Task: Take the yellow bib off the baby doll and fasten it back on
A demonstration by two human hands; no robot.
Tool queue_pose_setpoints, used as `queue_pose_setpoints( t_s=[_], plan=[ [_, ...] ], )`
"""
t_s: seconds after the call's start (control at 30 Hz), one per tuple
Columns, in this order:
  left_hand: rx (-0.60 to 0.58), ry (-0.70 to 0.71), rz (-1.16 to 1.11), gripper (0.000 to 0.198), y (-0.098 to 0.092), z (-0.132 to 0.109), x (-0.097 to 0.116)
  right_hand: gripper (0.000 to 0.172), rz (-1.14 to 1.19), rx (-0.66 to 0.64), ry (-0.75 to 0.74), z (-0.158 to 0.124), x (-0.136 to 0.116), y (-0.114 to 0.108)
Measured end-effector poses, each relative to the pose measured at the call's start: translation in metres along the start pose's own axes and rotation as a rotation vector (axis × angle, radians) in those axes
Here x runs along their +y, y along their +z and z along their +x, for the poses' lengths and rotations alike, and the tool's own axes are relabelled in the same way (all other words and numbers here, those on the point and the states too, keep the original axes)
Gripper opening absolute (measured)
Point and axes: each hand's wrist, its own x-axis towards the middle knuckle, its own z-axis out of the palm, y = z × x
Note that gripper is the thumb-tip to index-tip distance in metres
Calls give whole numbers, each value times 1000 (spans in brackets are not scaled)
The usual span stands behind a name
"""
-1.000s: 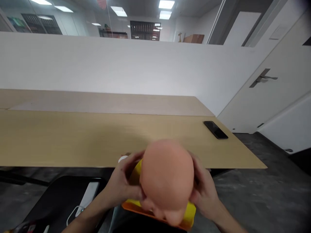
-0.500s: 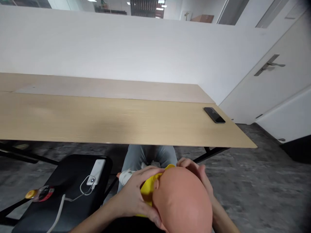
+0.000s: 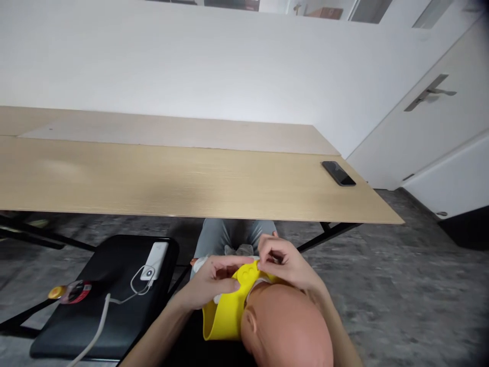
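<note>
So there's a bald rubber doll head (image 3: 290, 331) down at lap level, crown toward the camera and one ear showing, with a yellow silicone bib (image 3: 225, 316) wrapped around its neck. The top end of the bib, with a couple of round holes in it, is right where both hands are working.

The right hand (image 3: 284, 262) has its fingers (image 3: 273, 252) pinched together on that yellow strap, thumb and fingertips closed on the edge. The left hand (image 3: 210, 280) sits flat against the bib from the other side, fingers (image 3: 233, 265) lightly spread and pointing toward the right hand.

Past the hands you can see the person's grey jeans (image 3: 233, 237). To the left there's a black seat (image 3: 103, 306) with a white power bank (image 3: 155, 260) on it, a white cable (image 3: 97, 326) running off it, and a small red and yellow item (image 3: 71, 292).

Above all that is a long pale wood surface (image 3: 153, 178) with a black phone (image 3: 338, 173) near its right end. Then there's a white wall (image 3: 191, 61), a white door (image 3: 420, 137) on the right, and a speckled grey floor (image 3: 401, 285).
</note>
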Motion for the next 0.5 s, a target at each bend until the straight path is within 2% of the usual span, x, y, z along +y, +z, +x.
queue_pose_setpoints(
  t_s=[0.07,0.13,0.27,0.43,0.5],
  plan=[
    [114,28,47,39,3,0,-4,16,-49,-29,-57,2,-6,6],
    [180,52,120,32,8,2,-6,15,-63,-62,-62,3,-11,9],
    [281,85,221,20,22,8,-3,8,-9,-121,42,3,-12,10],
    [357,92,199,27,31,17,-1,31,-24,-114,179,3,-1,11],
    [351,99,196,26,31,18,-2,31,-59,-104,204,4,2,12]
  ],
)
